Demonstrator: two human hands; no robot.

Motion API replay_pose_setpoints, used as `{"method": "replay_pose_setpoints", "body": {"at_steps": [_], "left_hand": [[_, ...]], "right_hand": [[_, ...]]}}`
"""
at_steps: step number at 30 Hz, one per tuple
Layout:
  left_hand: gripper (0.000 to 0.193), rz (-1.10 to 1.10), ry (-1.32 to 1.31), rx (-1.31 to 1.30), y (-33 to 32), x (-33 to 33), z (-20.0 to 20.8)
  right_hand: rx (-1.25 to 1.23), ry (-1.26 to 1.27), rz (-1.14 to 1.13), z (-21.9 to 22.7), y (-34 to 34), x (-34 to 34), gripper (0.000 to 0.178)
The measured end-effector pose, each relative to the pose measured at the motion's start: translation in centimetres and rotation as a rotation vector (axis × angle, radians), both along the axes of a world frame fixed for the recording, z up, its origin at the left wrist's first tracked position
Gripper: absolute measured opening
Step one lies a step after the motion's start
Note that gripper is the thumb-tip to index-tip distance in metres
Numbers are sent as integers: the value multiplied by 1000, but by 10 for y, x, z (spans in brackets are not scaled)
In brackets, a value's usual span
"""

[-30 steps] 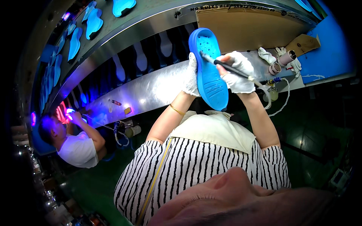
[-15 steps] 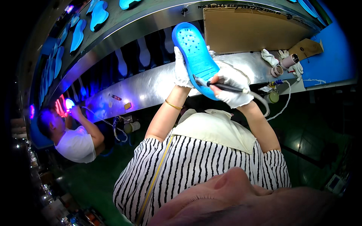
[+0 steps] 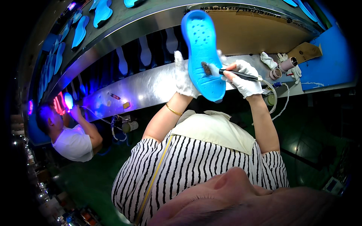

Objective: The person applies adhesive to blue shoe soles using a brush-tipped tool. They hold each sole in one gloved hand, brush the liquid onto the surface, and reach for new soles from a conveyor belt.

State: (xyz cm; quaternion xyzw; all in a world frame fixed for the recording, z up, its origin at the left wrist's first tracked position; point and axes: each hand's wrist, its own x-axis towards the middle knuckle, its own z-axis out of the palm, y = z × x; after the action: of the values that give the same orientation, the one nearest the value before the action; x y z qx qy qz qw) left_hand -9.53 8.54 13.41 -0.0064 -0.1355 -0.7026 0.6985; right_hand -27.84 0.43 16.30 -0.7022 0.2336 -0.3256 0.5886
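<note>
A blue shoe sole (image 3: 200, 49), dotted with small holes at its far end, is held up over the metal bench. My left hand (image 3: 185, 79), in a white glove, grips it from beneath; the thumb sticks up along the left edge and fingertips show past the right edge. My right hand (image 3: 247, 77), also gloved, is closed like a pen grip around a black-handled brush (image 3: 241, 74) with a pale hose at its back end. The brush's dark bristles lie against the sole's inner face, near the middle. Part of my left palm is hidden behind the sole.
Behind the metal bench (image 3: 151, 79) stands a cardboard sheet (image 3: 252, 34). More blue soles (image 3: 102, 13) lie on the conveyor (image 3: 147, 17) above. Cups (image 3: 289, 64) and loose gloves (image 3: 268, 60) sit to the right. A co-worker (image 3: 75, 139) works at far left.
The sole has risen slightly, shifted right and turned more upright. The brush has moved from the sole's near left edge to its middle, and my right hand has shifted right.
</note>
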Motion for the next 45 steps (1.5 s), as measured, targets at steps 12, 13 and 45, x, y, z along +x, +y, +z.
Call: {"method": "replay_pose_setpoints", "body": {"at_steps": [12, 13, 45], "left_hand": [[103, 186, -270, 11, -11, 4, 0], [103, 214, -276, -11, -10, 4, 1], [91, -27, -340, -68, -26, 44, 34]], "right_hand": [[-327, -168, 26, 1, 35, 11, 12], [-274, -160, -55, 1, 35, 11, 13], [49, -161, 244, 5, 34, 1, 14]]}}
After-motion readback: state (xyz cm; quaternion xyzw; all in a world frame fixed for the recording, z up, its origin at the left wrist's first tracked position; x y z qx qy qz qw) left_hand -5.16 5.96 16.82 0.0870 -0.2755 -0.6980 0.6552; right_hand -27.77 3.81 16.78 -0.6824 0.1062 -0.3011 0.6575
